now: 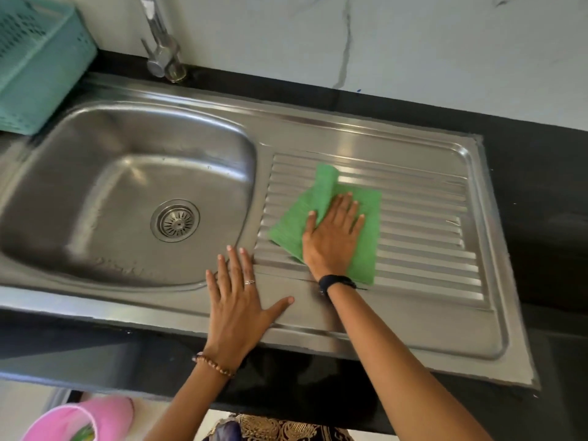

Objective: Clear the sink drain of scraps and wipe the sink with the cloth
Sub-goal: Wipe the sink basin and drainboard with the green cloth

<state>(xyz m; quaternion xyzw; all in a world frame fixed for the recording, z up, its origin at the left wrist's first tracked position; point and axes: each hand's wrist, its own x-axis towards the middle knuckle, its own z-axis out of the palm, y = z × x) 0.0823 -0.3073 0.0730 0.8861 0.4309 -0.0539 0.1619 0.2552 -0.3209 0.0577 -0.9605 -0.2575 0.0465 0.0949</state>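
Observation:
A steel sink (pixel 95 116) has a round drain strainer (pixel 175 220) in the middle of its basin; I see no scraps on it. To its right lies the ribbed drainboard (pixel 429 237). A green cloth (pixel 366 249) is spread on the ribs, one corner folded over. My right hand (pixel 331 237) presses flat on the cloth, thumb under the folded edge. My left hand (pixel 238 297) rests flat on the sink's front rim, fingers spread, holding nothing.
A teal plastic basket (pixel 35 58) stands at the back left, next to the basin. The chrome tap (pixel 162 52) rises behind the basin. Black countertop (pixel 541 192) surrounds the sink. A pink bin (pixel 73 421) sits on the floor at lower left.

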